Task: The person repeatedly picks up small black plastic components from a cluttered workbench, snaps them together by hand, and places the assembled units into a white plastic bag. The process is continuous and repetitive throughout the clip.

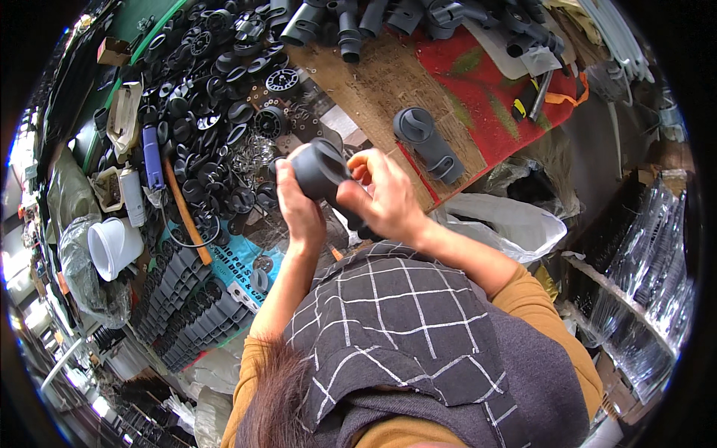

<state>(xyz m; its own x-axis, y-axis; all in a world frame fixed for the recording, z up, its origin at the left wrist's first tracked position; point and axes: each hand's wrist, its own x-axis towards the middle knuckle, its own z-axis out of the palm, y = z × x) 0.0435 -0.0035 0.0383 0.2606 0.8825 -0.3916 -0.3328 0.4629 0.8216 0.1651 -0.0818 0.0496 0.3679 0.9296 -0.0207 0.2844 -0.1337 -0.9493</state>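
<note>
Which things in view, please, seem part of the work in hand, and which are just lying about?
Likely the job:
held grey plastic part
another grey part on the board
dark round caps
small metal pieces

Probably lying about:
white tub
white can
orange stick

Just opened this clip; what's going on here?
A person in a black cloth apron with white grid lines is handling a dark grey plastic cylindrical part. The left hand grips its left side; the right hand is at its right. A similar dark grey plastic part lies on the brown board. Round black plastic pieces are heaped to the left.
</note>
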